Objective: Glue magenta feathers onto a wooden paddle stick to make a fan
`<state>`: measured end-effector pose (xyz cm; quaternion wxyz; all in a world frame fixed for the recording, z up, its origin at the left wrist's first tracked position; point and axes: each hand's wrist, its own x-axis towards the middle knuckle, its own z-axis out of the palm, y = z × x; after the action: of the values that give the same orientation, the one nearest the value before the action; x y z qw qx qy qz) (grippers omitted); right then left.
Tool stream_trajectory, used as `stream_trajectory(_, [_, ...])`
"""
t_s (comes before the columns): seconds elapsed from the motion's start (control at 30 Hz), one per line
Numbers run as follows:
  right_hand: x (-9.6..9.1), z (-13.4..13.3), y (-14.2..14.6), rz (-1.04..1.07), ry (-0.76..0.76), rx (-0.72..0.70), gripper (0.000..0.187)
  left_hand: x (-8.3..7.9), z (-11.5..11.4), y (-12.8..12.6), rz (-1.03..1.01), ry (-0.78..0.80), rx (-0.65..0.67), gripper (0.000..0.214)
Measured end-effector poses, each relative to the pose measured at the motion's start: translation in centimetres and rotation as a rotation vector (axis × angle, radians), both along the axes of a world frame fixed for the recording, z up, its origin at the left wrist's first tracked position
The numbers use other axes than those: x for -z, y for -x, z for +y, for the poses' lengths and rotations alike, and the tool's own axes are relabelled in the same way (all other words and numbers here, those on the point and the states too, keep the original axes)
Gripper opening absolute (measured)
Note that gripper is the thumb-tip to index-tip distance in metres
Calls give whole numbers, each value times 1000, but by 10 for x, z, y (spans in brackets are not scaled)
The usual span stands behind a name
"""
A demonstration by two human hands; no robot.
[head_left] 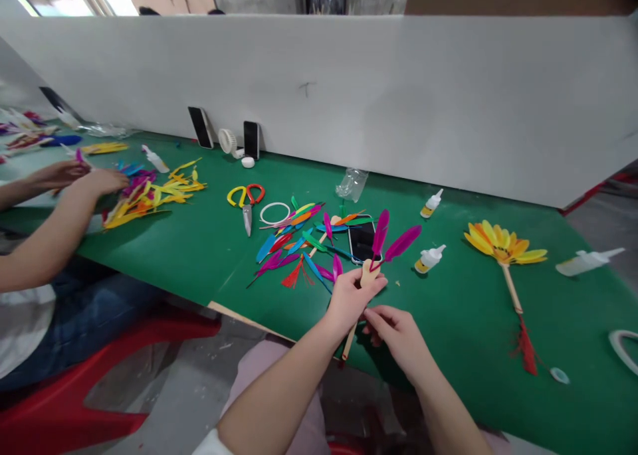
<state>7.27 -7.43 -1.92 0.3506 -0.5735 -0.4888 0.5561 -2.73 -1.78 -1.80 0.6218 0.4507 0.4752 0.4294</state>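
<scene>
My left hand [349, 297] is wrapped round a wooden fan handle [369, 273] with a rounded head. Two magenta feathers [403, 242] fan out from that head, and the handle's lower end sticks out below my fingers. Close by on the right, my right hand [399, 335] has its fingers curled and pinched together near the handle; what they hold, if anything, is hidden. Just beyond my hands lies a loose pile of coloured feathers [282, 242] with a red tassel [298, 273]. A phone [361, 237] lies partly under some feathers.
Glue bottles [429, 260] stand or lie to the right, near a yellow feather fan [503, 246] with a red tassel. Scissors [247, 209] and a white ring [274, 213] lie left. Another person's hands [94, 182] work among feathers farther left. A white partition [319, 96] borders the green table.
</scene>
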Motion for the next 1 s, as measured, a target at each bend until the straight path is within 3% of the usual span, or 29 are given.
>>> stream_trajectory(0.27, [-13, 27, -24, -92, -81, 190, 38, 0, 1, 17, 32, 16, 61, 36])
stream_trajectory(0.4, [-12, 53, -25, -286, -119, 75, 35, -3, 12, 47, 46, 29, -41, 37])
stream_trajectory(0.57, [-2, 81, 4, -747, -300, -174, 28, -4, 25, 86, 99, 6, -195, 37])
stream_trajectory(0.7, [4, 88, 33, -1035, -249, -201, 38, -4, 26, 99, 108, 8, -212, 39])
stream_trajectory(0.83, [9, 89, 50, -1140, -184, -205, 35, -4, 25, 100, 88, -4, -199, 37])
stream_trajectory(1.0, [12, 95, 49, -1072, -170, -299, 21, -5, 24, 101, 69, -7, -178, 36])
